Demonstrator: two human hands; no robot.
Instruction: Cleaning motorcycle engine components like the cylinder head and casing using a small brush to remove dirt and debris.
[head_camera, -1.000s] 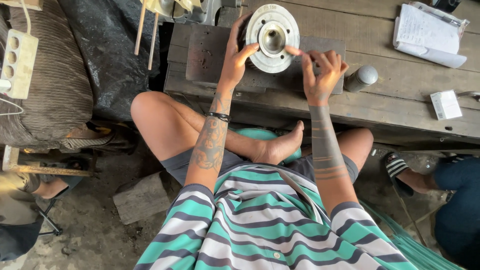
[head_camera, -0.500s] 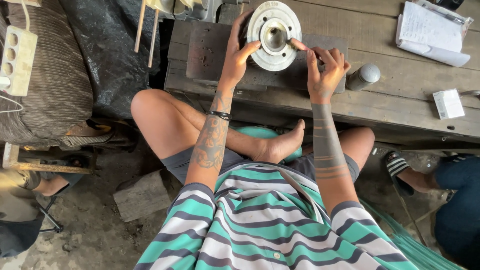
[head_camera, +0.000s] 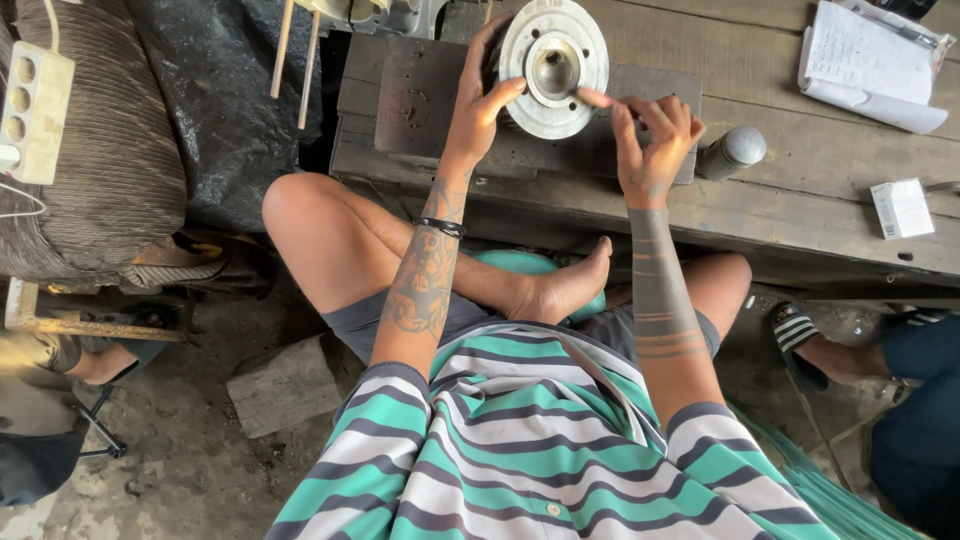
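Your left hand (head_camera: 480, 115) grips the round metal hub (head_camera: 553, 66) on the dark plate (head_camera: 420, 95) at the counter (head_camera: 800, 200) edge — your right hand (head_camera: 655, 140), fingertips pinched, probes its face. Loosen that grip and it could tip onto your foot (head_camera: 560, 290).

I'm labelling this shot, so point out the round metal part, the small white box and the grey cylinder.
round metal part (head_camera: 535, 108): head view, flat rim
small white box (head_camera: 901, 208): head view, top face
grey cylinder (head_camera: 734, 151): head view, rounded body
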